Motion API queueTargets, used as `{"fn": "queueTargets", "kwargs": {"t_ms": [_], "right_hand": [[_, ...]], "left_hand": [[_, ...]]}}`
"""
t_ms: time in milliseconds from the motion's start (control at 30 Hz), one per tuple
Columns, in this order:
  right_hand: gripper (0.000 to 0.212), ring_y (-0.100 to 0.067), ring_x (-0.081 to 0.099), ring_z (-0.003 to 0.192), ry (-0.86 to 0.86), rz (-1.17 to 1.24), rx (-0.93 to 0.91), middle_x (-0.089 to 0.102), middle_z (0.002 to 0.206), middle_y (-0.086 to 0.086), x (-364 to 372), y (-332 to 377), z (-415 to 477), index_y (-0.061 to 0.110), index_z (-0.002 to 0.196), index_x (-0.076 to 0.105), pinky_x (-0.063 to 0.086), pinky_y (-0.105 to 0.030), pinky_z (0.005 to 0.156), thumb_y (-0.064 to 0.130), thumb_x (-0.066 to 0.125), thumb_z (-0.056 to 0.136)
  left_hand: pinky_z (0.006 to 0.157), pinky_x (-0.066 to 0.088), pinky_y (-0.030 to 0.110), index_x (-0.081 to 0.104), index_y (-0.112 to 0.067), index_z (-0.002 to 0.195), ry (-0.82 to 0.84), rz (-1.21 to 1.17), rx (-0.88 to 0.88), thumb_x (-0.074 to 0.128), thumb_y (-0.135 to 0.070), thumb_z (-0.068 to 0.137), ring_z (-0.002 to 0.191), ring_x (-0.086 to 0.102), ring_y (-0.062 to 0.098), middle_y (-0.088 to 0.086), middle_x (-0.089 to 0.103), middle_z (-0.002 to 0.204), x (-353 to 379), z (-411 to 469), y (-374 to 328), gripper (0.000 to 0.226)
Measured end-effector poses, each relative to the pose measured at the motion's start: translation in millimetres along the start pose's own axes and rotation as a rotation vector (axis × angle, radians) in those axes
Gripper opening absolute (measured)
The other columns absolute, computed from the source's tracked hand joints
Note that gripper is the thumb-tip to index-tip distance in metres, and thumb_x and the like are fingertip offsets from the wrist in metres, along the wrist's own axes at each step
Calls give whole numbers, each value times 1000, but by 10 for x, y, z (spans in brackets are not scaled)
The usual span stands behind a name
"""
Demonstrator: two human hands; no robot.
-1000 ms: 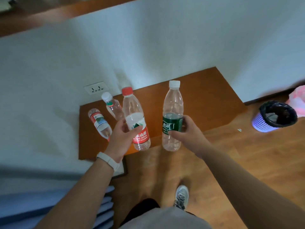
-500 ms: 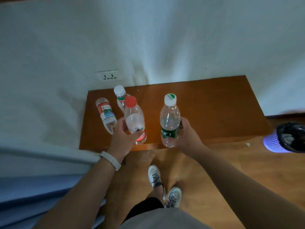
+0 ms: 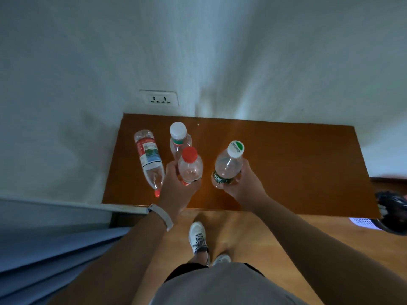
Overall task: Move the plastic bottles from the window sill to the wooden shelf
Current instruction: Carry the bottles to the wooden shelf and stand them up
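While the left hand grasps the red-capped bottle round its body and the right hand grasps the green-label bottle the same way, both bottles are upright over the front part of the wooden shelf. Cannot tell whether their bases touch the wood. Just beyond the left grip a white-capped bottle stands on the shelf. Just left of that grip a red-and-blue-label bottle lies on its side, cap toward the person. Judged: two bottles delivered, two at set-down, neither let go yet. Window sill not in view, so how many are left there is unknown.

Right of the right grip the shelf is plain brown board. It meets a white wall, with a wall socket beyond the left grip. Below the grips: wooden floor, white shoes, wristband on the left wrist, blue fabric far left, purple bin far right.
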State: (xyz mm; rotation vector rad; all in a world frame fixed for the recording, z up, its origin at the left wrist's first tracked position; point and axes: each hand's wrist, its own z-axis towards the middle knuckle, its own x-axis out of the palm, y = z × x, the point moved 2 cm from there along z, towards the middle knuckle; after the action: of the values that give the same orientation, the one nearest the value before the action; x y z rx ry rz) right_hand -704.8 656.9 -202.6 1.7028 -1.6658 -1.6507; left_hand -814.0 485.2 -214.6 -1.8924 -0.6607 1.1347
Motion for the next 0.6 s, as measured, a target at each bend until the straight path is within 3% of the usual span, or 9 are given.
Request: {"fn": "queueTargets", "kwargs": {"t_ms": [133, 167, 233, 333, 600], "right_hand": [[80, -9, 57, 107, -6, -13, -12, 54, 113, 16, 60, -55, 159, 26, 138, 38, 48, -25, 87, 25, 85, 73], [79, -8, 57, 105, -17, -23, -13, 54, 112, 15, 65, -62, 183, 24, 138, 38, 47, -24, 85, 25, 85, 74], [77, -8, 57, 101, -30, -41, -9, 54, 109, 13, 69, -79, 238, 22, 137, 39, 46, -23, 82, 24, 85, 75], [78, -9, 57, 102, -17, -33, 7, 54, 111, 14, 58, -131, 339, 24, 137, 38, 48, -26, 84, 24, 84, 74], [77, -3, 51, 108, 63, -108, -178, 50, 117, 13, 52, -218, 582, 16, 135, 41, 47, -18, 88, 21, 87, 73]], "left_hand": [[75, 40, -4, 47, -13, 128, -21, -12, 1, 89, -16, 74, 92, 54, -10, -22, 51, 102, 33, 45, 32, 68], [80, 43, 0, 47, -13, 127, -18, -16, 1, 89, -17, 74, 96, 57, -6, -21, 52, 104, 49, 49, 39, 68], [94, 52, 20, 46, -14, 131, -2, -21, -2, 90, -21, 74, 108, 61, 8, -12, 56, 112, 84, 61, 55, 73], [98, 55, 40, 44, -19, 132, -13, -8, -19, 90, -26, 73, 112, 62, 15, -6, 60, 119, 114, 62, 74, 74], [95, 57, 42, 49, -20, 129, -69, 54, -77, 88, -36, 75, 111, 65, 12, -5, 66, 118, 186, -4, 169, 68]]}}
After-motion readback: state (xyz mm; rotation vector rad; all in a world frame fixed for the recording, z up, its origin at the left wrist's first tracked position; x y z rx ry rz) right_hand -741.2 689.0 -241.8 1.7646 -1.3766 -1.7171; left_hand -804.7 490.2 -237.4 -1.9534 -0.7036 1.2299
